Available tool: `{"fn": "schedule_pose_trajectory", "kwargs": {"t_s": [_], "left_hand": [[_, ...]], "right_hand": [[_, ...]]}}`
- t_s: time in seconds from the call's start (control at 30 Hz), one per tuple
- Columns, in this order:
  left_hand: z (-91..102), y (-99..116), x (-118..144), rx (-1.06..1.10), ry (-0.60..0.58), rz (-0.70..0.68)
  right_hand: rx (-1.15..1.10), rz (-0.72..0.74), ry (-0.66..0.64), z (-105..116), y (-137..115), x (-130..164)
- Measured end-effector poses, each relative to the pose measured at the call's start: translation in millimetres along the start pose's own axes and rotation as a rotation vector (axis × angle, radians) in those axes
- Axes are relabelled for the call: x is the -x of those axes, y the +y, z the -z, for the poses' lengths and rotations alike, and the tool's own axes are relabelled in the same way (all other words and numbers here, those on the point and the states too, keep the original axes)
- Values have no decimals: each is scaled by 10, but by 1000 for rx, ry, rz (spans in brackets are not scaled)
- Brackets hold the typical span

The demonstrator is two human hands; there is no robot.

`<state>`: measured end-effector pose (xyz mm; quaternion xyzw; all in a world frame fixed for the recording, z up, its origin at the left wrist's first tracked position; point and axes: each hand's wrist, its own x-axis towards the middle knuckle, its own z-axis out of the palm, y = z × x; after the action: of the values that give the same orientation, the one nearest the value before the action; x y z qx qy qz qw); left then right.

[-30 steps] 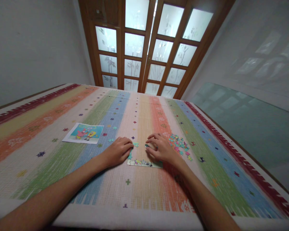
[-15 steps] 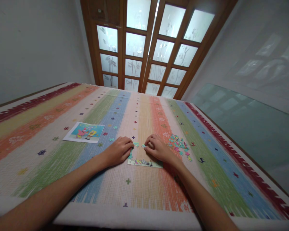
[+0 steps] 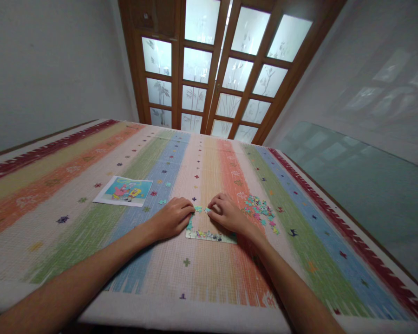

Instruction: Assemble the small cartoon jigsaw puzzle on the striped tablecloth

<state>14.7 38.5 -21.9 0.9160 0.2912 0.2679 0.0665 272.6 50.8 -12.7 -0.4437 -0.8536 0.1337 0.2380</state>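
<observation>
Two bare hands work close together over a striped cloth [image 3: 167, 269], with a part-built jigsaw between and below them; the right hand [image 3: 225, 213] has its grip pinched on a small teal piece [image 3: 207, 210], thumb and fingertip meeting at its edge; the left hand [image 3: 174, 216] lies palm down with its fingers bent, the tips at the upper left corner of the jigsaw, and from where I stand I cannot tell whether its grip clasps a piece or merely steadies one.

The jigsaw's bottom row [image 3: 209, 235] runs across nearest the person, busy with colour along its middle, its far end partly under the right hand; the left column [image 3: 190, 224] climbs from it, teal and partly covered by the left fingers; a short top stretch [image 3: 198, 208] pokes out past those fingertips, and the pinched piece sits just beside its end.

To the right of the right hand lies a loose heap of pieces [image 3: 259, 208], teal, pink and yellow; to the left, beyond the left hand, a printed picture [image 3: 124, 191] of cartoon figures lies flat on the cloth, and two stray teal pieces [image 3: 162, 202] rest near it; wooden doors with frosted panes [image 3: 197, 65] stand past the cloth's far edge.
</observation>
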Motion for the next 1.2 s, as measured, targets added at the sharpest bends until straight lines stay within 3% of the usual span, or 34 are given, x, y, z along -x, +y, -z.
{"fn": "schedule_pose_trajectory", "kwargs": {"t_s": [0.3, 0.57, 0.63, 0.77, 1.0, 1.13, 1.2], "left_hand": [[75, -35, -24, 114, 48, 73], [467, -408, 53, 31, 82, 232], [577, -511, 94, 40, 61, 264], [733, -612, 149, 66, -35, 191], [801, -594, 174, 129, -80, 201], [868, -609, 182, 132, -182, 195], [890, -631, 185, 102, -156, 227]], "right_hand": [[-6, 1, -7, 69, 9, 41], [17, 36, 1, 58, 40, 65], [22, 46, -1, 52, 41, 63], [43, 59, 3, 58, 34, 59], [173, 13, 34, 81, 83, 61], [206, -26, 51, 76, 90, 60], [214, -35, 53, 70, 82, 61]]}}
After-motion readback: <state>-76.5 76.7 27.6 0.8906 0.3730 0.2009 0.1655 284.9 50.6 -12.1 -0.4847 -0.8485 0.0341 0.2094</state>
